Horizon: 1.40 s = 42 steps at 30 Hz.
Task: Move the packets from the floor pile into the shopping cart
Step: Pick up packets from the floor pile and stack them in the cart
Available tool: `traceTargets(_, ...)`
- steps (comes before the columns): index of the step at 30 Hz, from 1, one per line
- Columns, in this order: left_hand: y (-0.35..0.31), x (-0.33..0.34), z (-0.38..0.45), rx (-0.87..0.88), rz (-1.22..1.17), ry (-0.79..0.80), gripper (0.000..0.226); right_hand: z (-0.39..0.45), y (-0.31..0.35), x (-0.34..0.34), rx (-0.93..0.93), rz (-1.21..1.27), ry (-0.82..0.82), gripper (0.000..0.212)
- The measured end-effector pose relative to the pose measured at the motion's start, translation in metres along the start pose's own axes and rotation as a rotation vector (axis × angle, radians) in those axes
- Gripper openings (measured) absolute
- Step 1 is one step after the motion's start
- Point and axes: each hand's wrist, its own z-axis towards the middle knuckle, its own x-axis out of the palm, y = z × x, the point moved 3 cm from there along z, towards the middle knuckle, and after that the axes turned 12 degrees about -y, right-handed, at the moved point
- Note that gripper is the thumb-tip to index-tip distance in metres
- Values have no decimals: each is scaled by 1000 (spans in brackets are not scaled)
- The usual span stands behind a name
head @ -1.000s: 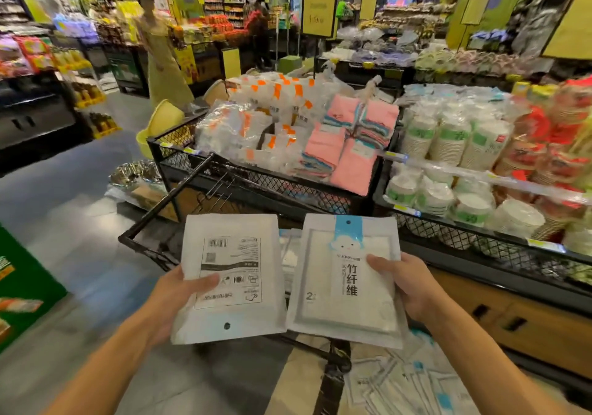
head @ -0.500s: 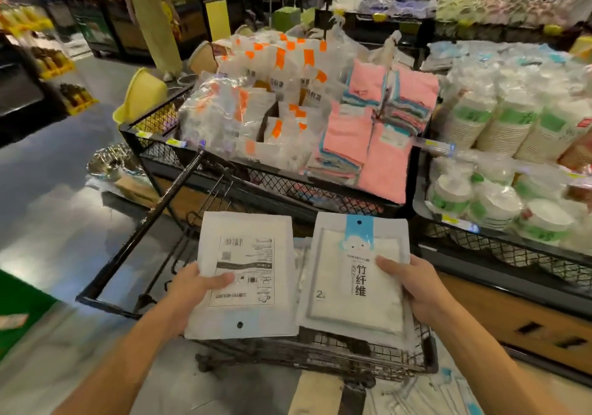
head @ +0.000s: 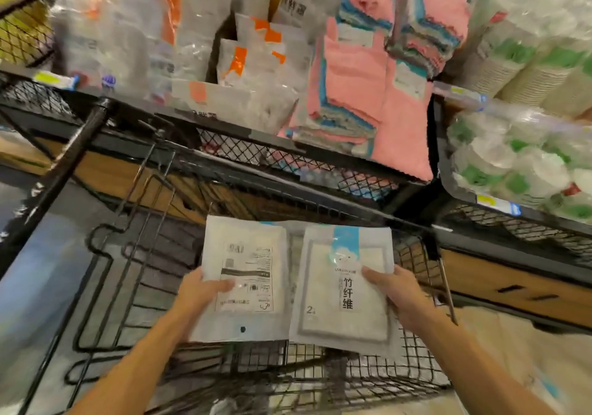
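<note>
Left hand (head: 200,296) gripping a white packet (head: 245,278) at its left edge, thumb on the printed back face — barcode and text panel uppermost. Right hand (head: 395,293) gripping a second packet (head: 344,289) at its right edge, thumb across the front, blue header and black characters showing. Both packets side by side, inner edges touching or overlapping, held above the black wire shopping cart (head: 320,379), over its near half. More white material visible between and behind them; cannot tell what. Beyond the cart's far rim, a mesh shelf (head: 288,155) carrying pink cloths (head: 355,88) and bagged goods; stacked cups (head: 525,62) to the right.
</note>
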Motion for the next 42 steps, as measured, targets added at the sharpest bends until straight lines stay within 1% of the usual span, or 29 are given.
traceTargets(3, 3, 19, 45, -5, 41, 14, 27, 43, -14, 30, 1, -69, -20, 28)
traceTargets(7, 15, 39, 96, 17, 144, 26, 35, 94, -32, 62, 13, -120, -43, 30)
traceTargets(9, 22, 49, 112, 73, 227, -1, 29, 116, -41, 73, 22, -145, -73, 29)
traceTargets(10, 24, 53, 116, 108, 282, -31, 27, 126, -46, 77, 24, -155, -99, 28)
traceTargets(11, 26, 57, 119, 135, 334, -84, 30, 135, -50, 79, 17, -171, -142, 28)
traceTargets(14, 35, 68, 120, 202, 482, -262, 44, 151, -63, 86, -50, -351, -284, 43)
traceTargets(16, 39, 74, 121, 268, 553, -320, 50, 151, -67, 95, -127, -521, -356, 47)
traceTargets(18, 39, 78, 121, 338, 624, -344, 58, 146, -70, 103, -190, -602, -420, 46)
traceTargets(19, 38, 79, 121, 391, 682, -350, 63, 144, -71, 106, -222, -629, -455, 48)
traceTargets(21, 34, 81, 119, 522, 857, -356, 73, 140, -69, 108, -305, -728, -505, 58)
traceTargets(24, 24, 80, 115, 732, 1136, -368, 76, 131, -56, 106, -456, -921, -529, 67)
traceTargets(26, 12, 80, 107, 821, 1212, -342, 72, 120, -43, 104, -592, -1009, -498, 68)
traceTargets(28, -4, 80, 98, 844, 1231, -326, 66, 108, -29, 100, -678, -1054, -440, 66)
traceTargets(31, -38, 78, 71, 860, 1233, -307, 64, 81, 1, 91, -705, -1078, -355, 64)
traceTargets(34, -83, 77, 31, 886, 1213, -302, 65, 46, 39, 77, -753, -1072, -315, 64)
traceTargets(39, -168, 82, -57, 953, 1201, -316, 68, -26, 115, 32, -810, -1020, -307, 67)
traceTargets(42, -212, 87, -122, 1072, 1168, -348, 67, -75, 158, -9, -886, -958, -375, 65)
